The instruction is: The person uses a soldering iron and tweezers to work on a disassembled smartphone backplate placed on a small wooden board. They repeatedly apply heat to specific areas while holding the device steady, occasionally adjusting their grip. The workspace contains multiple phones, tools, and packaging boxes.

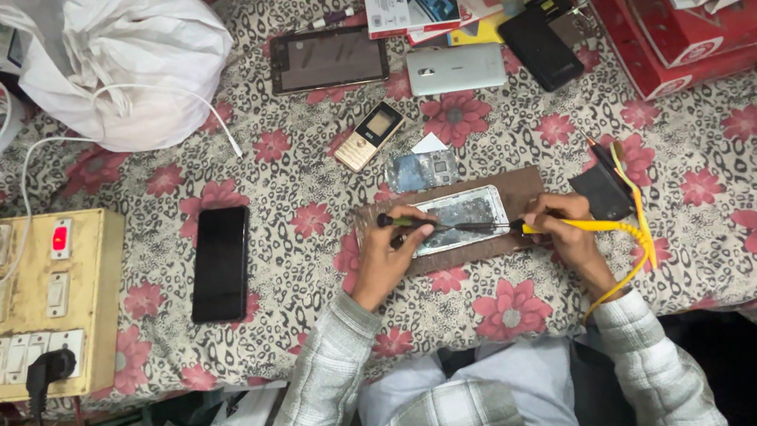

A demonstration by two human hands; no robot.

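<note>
We see one opened phone (457,219) lying lengthwise left-to-right, left grip (385,254) grasping a screwdriver (436,223), right grip (557,220) grasping a yellow probe (583,227).

Two hands (386,257), five phones (220,262)

Grey-and-white plaid flannel shirt, long sleeves to the wrists, pale grey trousers, bare hands

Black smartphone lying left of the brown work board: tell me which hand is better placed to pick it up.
Left, probably. The left hand sits on the board's near-left side, closest to the black smartphone, though its grip holds a dark tool. The right hand is farther away, holding a yellow-corded probe.
</note>
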